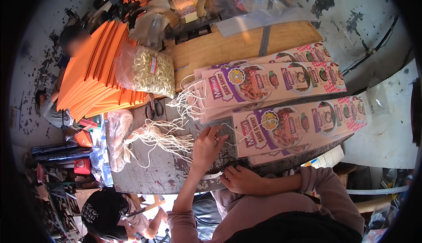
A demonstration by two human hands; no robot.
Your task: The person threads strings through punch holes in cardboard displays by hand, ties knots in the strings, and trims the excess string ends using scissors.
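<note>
My left hand (208,149) is at the left end of the front printed card (299,128), fingers pinched together. A thin white string (230,131) runs from that end of the card to these fingers. My right hand (241,180) rests curled at the table's near edge, beside a white strip (212,175). Something dark is at its fingertips, too small to make out. A bundle of loose white strings (165,135) lies left of my left hand. Behind it, more printed cards (272,82) are stacked, with knotted white strings (190,102) at their left ends.
Black-handled scissors (154,108) lie near a bag of small gold-coloured pieces (153,72). Orange folded sheets (99,76) are piled on the left. A crumpled clear plastic bag (118,139) lies at the table's left edge. Other people sit at the left and below.
</note>
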